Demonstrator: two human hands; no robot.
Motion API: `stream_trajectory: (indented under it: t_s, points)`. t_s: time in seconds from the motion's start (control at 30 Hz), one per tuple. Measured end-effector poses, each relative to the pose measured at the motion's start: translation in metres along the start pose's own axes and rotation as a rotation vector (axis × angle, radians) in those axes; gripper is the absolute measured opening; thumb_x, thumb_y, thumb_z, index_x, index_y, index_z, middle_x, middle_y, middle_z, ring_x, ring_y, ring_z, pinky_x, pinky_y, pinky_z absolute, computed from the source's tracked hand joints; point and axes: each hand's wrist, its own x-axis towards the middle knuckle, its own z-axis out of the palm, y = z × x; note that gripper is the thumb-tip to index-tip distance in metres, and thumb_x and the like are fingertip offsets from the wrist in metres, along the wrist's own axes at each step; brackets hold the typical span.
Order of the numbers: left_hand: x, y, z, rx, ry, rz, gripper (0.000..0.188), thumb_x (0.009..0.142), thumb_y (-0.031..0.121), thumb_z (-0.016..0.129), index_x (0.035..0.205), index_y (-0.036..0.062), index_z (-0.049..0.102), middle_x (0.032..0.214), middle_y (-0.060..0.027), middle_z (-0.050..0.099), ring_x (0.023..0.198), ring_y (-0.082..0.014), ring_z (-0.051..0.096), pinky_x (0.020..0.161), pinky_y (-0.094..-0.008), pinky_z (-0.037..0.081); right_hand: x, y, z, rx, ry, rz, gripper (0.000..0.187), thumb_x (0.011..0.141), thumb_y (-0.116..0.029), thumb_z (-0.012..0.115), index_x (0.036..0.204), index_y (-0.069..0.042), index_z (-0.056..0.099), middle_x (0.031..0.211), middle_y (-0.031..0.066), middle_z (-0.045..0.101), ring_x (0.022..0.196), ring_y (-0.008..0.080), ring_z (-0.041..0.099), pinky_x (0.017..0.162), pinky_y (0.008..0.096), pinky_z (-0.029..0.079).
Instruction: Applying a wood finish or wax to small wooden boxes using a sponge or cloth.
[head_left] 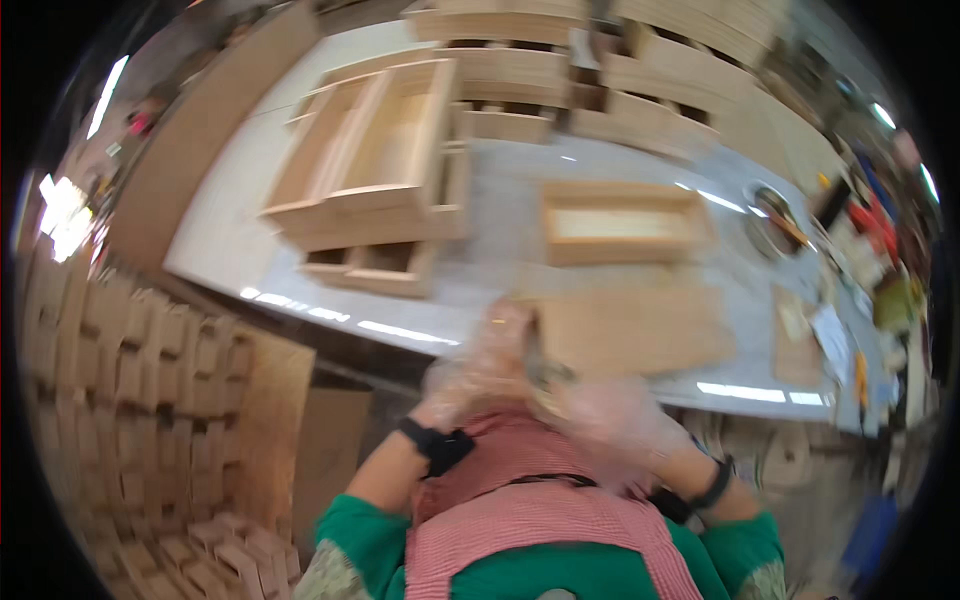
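Observation:
My left hand [488, 352] is at the table's front edge, close to my apron. Its fingers are closed around a small dark, greenish-edged thing [545, 368], too blurred to name. Close by on the right, my right hand [622, 425] is smeared by motion, so its fingers cannot be made out. Both hands look covered in thin, clear gloves, with dark bands at the wrists. Just beyond them a flat wooden board [635, 325] lies on the table. Behind that board rests a shallow rectangular wooden box [625, 250] with a pale bottom.
Several open wooden boxes [365, 215] are stacked on the table [500, 215] at left, more [510, 75] at the back. To the right are a round container [772, 222] with a brush-like tool, papers [832, 338] and an orange-handled tool [861, 380]. Wooden pieces [130, 380] are piled at lower left.

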Motion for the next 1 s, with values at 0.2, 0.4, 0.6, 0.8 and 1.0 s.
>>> stream_trajectory:
  t_s: [0.2,0.4,0.6,0.8,1.0]
  points:
    - [0.024,0.028,0.03,-0.459,0.217,0.157,0.093,0.054,0.04,0.081,0.128,-0.0028,0.045,0.121,-0.0248,0.049,0.114,-0.0424,0.048,0.102,-0.0452,0.041,-0.07,0.094,-0.004,-0.094,0.535,0.192,0.04,0.081,-0.008,0.059,0.121,-0.007,0.056,0.08,0.0112,0.062,0.074,0.0323,0.064,0.061,0.0469,0.05]
    - [0.01,0.064,-0.013,-0.423,-0.016,-0.043,0.112,0.052,0.038,0.084,0.143,-0.0034,0.035,0.128,-0.0255,0.048,0.119,-0.0418,0.049,0.106,-0.0444,0.041,-0.07,0.145,0.005,-0.084,0.62,0.328,0.039,0.081,-0.009,0.059,0.12,-0.007,0.056,0.08,0.0113,0.062,0.074,0.0324,0.064,0.061,0.047,0.05]
    - [0.01,0.069,-0.015,-1.451,-0.099,-0.431,0.098,0.071,0.045,0.079,0.146,0.0007,0.034,0.125,-0.0166,0.057,0.109,-0.0274,0.058,0.096,-0.0346,0.047,-0.024,0.114,0.01,0.0,0.657,0.161,0.038,0.082,-0.009,0.058,0.12,-0.007,0.057,0.08,0.0113,0.062,0.074,0.0326,0.064,0.061,0.0471,0.05]
    - [-0.017,0.068,-0.07,-1.647,0.218,-0.694,0.063,0.083,0.049,0.068,0.126,0.0051,0.058,0.111,-0.0102,0.064,0.095,-0.0189,0.062,0.082,-0.0338,0.049,0.008,0.07,0.017,0.078,0.672,-0.012,0.037,0.082,-0.009,0.058,0.119,-0.007,0.057,0.08,0.0113,0.062,0.074,0.0327,0.064,0.062,0.0472,0.05]
    - [-0.103,0.086,-0.195,-1.324,0.503,-0.609,0.042,0.077,0.025,0.081,0.107,0.0058,0.058,0.093,-0.0027,0.063,0.087,-0.0127,0.061,0.076,-0.0283,0.049,0.033,0.029,0.023,0.147,0.661,-0.193,0.037,0.082,-0.009,0.058,0.119,-0.007,0.057,0.08,0.0114,0.062,0.074,0.0329,0.065,0.062,0.0473,0.05]
